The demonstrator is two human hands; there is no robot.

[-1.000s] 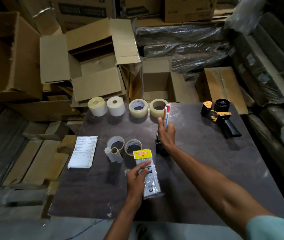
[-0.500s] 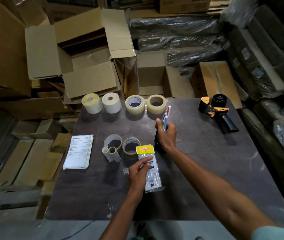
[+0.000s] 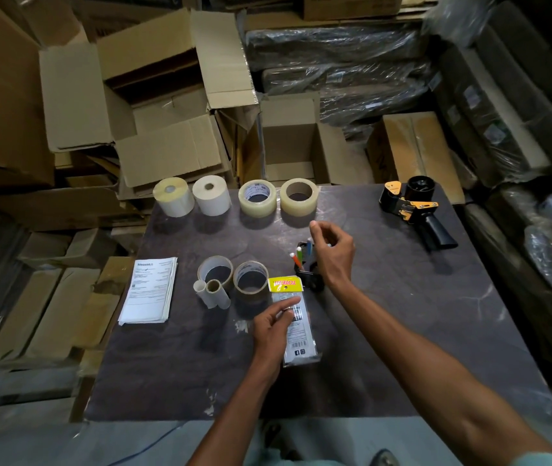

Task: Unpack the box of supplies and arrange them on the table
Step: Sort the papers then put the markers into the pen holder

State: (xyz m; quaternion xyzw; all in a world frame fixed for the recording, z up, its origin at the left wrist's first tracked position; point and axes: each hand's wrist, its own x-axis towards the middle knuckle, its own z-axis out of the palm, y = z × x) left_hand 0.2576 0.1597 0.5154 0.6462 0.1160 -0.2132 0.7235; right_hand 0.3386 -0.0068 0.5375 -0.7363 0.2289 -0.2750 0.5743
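Packet (image 3: 301, 341) — pinched in left hand (image 3: 272, 326), right hand (image 3: 333, 250) empty, loose above pens (image 3: 299, 255) — best laid square beside them.

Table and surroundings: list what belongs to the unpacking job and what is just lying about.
Job: label rolls, tape rolls, near-empty rolls, cardboard cores, papers, packet, pen holder, tape dispenser, open box.
Lying about: cardboard boxes, plastic-wrapped bundles.

A dark table (image 3: 402, 331) stands on a grey floor (image 3: 15, 442). Brown cardboard boxes (image 3: 76, 95) are piled behind it. Bundles (image 3: 335, 45) in shiny plastic sit at the back. The light is dim.
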